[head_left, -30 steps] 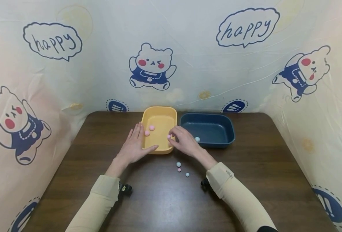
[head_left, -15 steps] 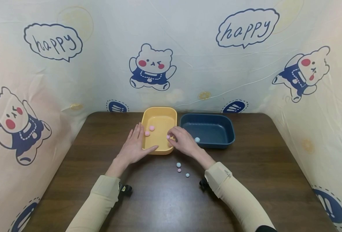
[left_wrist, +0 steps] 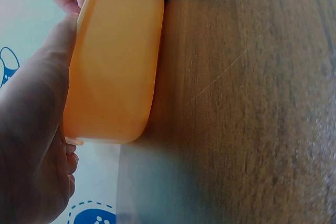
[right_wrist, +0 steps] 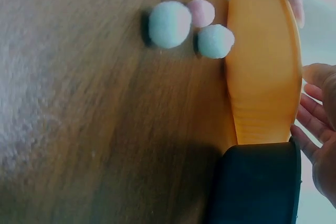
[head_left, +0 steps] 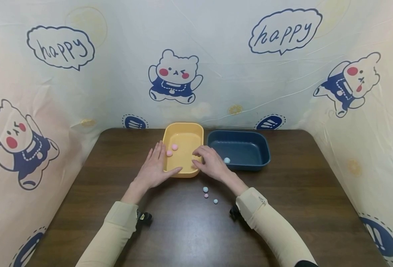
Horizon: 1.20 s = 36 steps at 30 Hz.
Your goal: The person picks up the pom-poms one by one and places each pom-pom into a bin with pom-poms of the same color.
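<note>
My left hand [head_left: 154, 168] lies with straight fingers along the left rim of the yellow box [head_left: 184, 128], thumb over its near corner. In the left wrist view that hand [left_wrist: 37, 114] rests along the top of the box's wall [left_wrist: 118, 66]. Two pink pom-poms, one at the back [head_left: 174, 147] and one nearer my fingers [head_left: 169, 152], sit inside the box. Over its right rim bends my right hand [head_left: 212, 163], thumb and fingertips parted, no pom-pom showing between them. In the right wrist view its loosely bent fingers [right_wrist: 313, 114] are at the rim.
A dark blue box [head_left: 240, 135] stands right of the yellow one, with a pale blue pom-pom [head_left: 227, 160] inside. On the brown table [head_left: 176, 230], in front, lie a larger pale blue pom-pom [head_left: 205, 189], a small pink one [head_left: 206, 195] and a small pale blue one [head_left: 215, 201].
The pink pom-pom pinched in my right hand earlier no longer shows; that thumb and those fingers have parted over the yellow box. My left hand has stayed in place.
</note>
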Tool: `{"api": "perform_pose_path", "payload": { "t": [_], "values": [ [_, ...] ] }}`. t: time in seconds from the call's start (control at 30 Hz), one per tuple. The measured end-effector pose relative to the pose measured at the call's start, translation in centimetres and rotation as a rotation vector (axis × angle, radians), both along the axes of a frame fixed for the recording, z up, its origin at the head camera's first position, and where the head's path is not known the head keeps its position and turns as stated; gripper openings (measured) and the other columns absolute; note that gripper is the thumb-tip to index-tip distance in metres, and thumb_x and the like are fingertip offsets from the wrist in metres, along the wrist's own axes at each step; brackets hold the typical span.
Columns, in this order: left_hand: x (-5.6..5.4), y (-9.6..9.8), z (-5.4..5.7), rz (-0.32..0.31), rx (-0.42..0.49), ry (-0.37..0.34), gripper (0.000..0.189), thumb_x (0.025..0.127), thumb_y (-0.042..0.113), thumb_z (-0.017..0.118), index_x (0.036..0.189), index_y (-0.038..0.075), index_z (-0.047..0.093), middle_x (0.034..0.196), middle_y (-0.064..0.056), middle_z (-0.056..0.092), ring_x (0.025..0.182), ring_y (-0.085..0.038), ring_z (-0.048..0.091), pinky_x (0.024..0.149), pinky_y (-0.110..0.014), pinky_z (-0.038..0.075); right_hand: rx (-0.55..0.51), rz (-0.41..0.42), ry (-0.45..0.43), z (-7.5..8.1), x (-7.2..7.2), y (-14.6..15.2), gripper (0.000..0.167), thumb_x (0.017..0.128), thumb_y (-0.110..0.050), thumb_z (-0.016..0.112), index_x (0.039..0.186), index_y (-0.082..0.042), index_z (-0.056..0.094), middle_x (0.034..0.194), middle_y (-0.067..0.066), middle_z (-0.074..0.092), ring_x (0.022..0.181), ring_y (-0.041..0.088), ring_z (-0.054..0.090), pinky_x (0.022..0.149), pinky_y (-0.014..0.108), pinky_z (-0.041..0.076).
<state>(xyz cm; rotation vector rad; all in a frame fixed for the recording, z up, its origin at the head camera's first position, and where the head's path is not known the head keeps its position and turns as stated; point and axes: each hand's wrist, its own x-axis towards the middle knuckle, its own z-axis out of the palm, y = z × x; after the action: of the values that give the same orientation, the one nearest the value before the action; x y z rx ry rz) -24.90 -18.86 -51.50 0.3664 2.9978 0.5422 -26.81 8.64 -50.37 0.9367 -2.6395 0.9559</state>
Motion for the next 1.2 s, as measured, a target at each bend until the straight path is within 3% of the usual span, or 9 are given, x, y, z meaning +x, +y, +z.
{"api": "perform_pose_path", "payload": {
  "t": [0.27, 0.5, 0.77, 1.2],
  "values": [
    [-0.1, 0.1, 0.0, -0.001, -0.018, -0.004, 0.132, 0.091, 0.095, 0.047, 0.176, 0.002, 0.006, 0.187, -0.016, -0.003, 0.176, -0.036, 0.002, 0.142, -0.061, 0.010, -0.044, 0.005, -0.025, 0.5, 0.6, 0.7, 0.025, 0.098, -0.009, 0.083, 0.121, -0.003, 0.076, 0.118, 0.012, 0.078, 0.107, 0.029, 0.072, 0.095, 0.046, 0.064],
    [0.0, 0.2, 0.1, -0.006, -0.010, 0.002, 0.132, 0.092, 0.094, 0.048, 0.176, 0.001, 0.007, 0.187, -0.018, -0.001, 0.175, -0.037, 0.003, 0.142, -0.062, 0.011, -0.040, -0.002, -0.023, 0.9, 1.3, 1.4, 0.026, 0.099, -0.013, 0.083, 0.124, -0.008, 0.075, 0.122, 0.012, 0.077, 0.107, 0.025, 0.070, 0.096, 0.044, 0.063],
    [0.0, 0.2, 0.1, -0.005, -0.002, 0.005, 0.132, 0.091, 0.094, 0.049, 0.176, 0.001, 0.006, 0.187, -0.018, -0.001, 0.175, -0.038, 0.003, 0.142, -0.062, 0.010, -0.050, -0.002, -0.033, 1.7, 2.1, 2.2, 0.029, 0.098, -0.010, 0.083, 0.126, -0.008, 0.075, 0.124, 0.011, 0.076, 0.113, 0.033, 0.072, 0.101, 0.046, 0.064],
    [0.2, 0.2, 0.2, 0.004, 0.003, 0.008, 0.133, 0.090, 0.096, 0.047, 0.177, 0.004, 0.006, 0.187, -0.015, -0.002, 0.175, -0.038, 0.005, 0.143, -0.058, 0.009, -0.045, 0.028, -0.078, 2.3, 3.4, 2.6, 0.032, 0.098, -0.016, 0.085, 0.127, -0.009, 0.074, 0.122, 0.015, 0.077, 0.110, 0.037, 0.071, 0.099, 0.048, 0.063]
  ]
}}
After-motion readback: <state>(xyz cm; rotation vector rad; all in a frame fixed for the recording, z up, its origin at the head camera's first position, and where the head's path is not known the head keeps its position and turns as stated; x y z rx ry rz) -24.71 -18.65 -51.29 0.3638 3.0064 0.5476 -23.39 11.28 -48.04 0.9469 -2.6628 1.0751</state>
